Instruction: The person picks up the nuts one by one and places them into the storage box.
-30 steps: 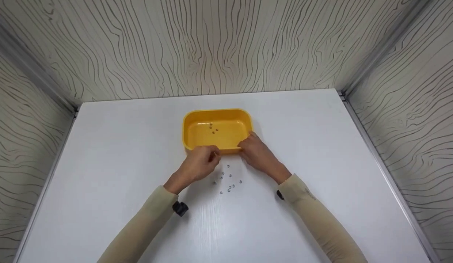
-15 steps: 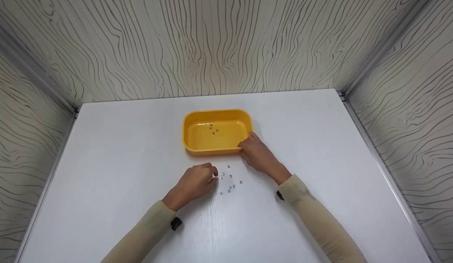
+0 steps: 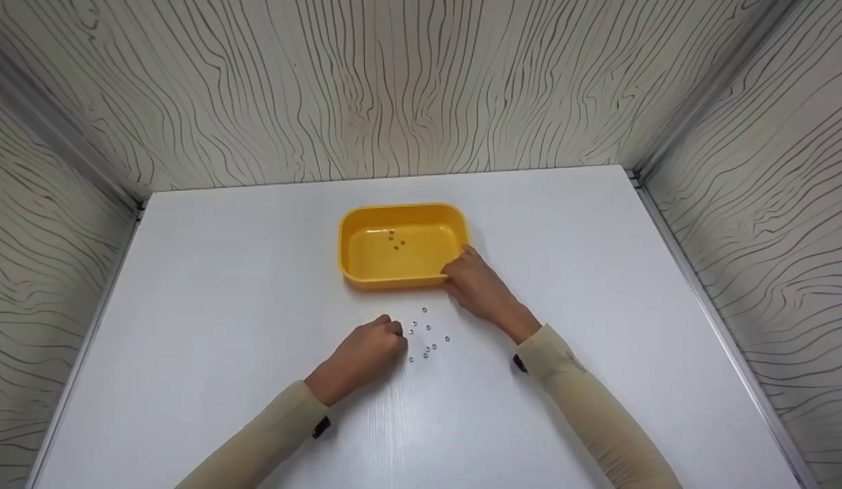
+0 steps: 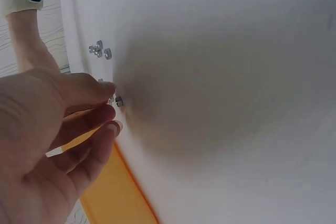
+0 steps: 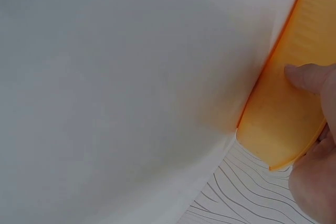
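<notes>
Near the front of a yellow plastic tub (image 3: 394,280) my left hand (image 3: 358,354) is low over the white table, at the left edge of several small metal nuts (image 3: 428,327). In the left wrist view a gap shows between its thumb and index finger, and one nut (image 4: 119,101) stands right at their tips. My right hand (image 3: 484,285) grips the tub's near right corner. The right wrist view shows its thumb flat on the outer wall (image 5: 278,98), with the other fingers over the rim. Several nuts (image 3: 396,247) lie inside on the tub's floor.
Wood-grain patterned panels (image 3: 394,88) stand behind the table and at both sides. The white tabletop (image 3: 224,272) extends left and right of the tub. Each sleeve has a black device at the wrist, such as the left wrist device (image 3: 321,427).
My left hand has moved from the tub's near rim down toward the person, to the left edge of the loose nuts. The right hand keeps its grip on the corner; the tub stays put.
</notes>
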The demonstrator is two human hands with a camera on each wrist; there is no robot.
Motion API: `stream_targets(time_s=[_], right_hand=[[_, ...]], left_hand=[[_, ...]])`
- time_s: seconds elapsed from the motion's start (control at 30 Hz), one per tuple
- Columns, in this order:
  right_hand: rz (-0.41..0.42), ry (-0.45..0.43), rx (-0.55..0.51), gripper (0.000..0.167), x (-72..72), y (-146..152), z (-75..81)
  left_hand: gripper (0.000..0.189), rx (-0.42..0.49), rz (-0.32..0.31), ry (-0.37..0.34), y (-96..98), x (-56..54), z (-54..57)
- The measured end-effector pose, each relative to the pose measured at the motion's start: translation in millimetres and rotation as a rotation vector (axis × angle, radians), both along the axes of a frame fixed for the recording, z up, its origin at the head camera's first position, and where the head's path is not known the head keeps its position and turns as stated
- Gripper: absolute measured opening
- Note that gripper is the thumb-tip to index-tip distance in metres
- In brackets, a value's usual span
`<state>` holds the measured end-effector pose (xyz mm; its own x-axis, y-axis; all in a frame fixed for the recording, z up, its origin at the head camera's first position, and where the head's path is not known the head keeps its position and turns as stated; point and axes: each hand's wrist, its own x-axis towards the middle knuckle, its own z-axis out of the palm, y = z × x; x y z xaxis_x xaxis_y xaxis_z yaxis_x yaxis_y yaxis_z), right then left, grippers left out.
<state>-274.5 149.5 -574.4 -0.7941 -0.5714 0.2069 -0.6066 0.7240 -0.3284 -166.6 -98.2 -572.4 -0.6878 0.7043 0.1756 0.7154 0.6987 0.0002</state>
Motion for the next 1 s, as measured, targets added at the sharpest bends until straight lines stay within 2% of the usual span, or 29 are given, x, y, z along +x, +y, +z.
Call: stream_targets(time_s=[0.3, 0.53, 0.77, 1.0], right_hand=[[-0.014, -0.003, 0.021, 0.011, 1.0, -0.6, -0.4], [-0.005, 0.017, 0.016, 0.011, 0.7, -0.3, 0.4], [-0.013, -0.001, 0.034, 0.012, 1.9, -0.8, 2.3], [-0.013, 0.007, 0.040, 0.012, 1.5, -1.1, 0.6]], left_hand=[[0.019, -0.090, -0.034, 0.080, 0.3, 1.6, -3.9], [0.018, -0.118, -0.034, 0.077, 1.4, 0.4, -3.7], [0.018, -0.135, -0.039, 0.128, 2.8, 0.8, -2.5], [0.017, -0.177, -0.038, 0.120, 4.8, -0.6, -3.3]])
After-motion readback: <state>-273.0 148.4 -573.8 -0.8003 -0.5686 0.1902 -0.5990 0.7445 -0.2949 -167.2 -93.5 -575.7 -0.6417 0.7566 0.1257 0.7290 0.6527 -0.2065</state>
